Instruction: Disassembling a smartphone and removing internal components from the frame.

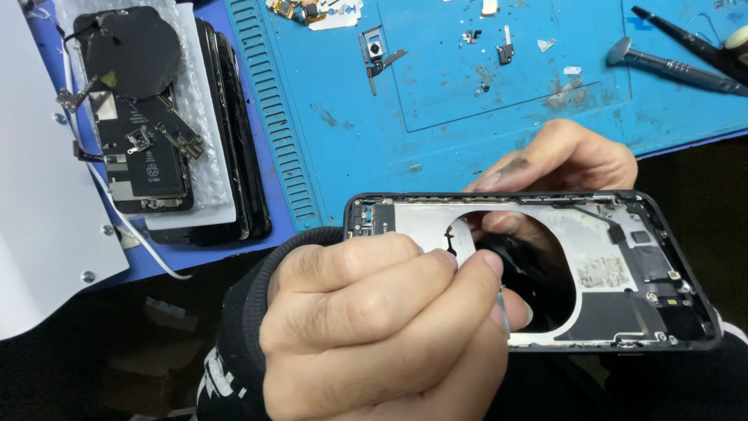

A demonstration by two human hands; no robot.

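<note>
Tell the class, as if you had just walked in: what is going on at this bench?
A person holds a stripped black phone frame over the edge of a blue work mat. The right hand steadies it from behind, and the left hand is curled in front, pinching something small and clear against its round opening. A stack of phones topped with loose parts lies to the left, and tools top right.

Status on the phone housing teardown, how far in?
Done: the phone housing is stripped, its big round opening bare; the battery lies on the stack of phones, small parts on the blue mat. In hand: left hand works inside, right hand steadies behind. Left: small boards at the right end.
</note>
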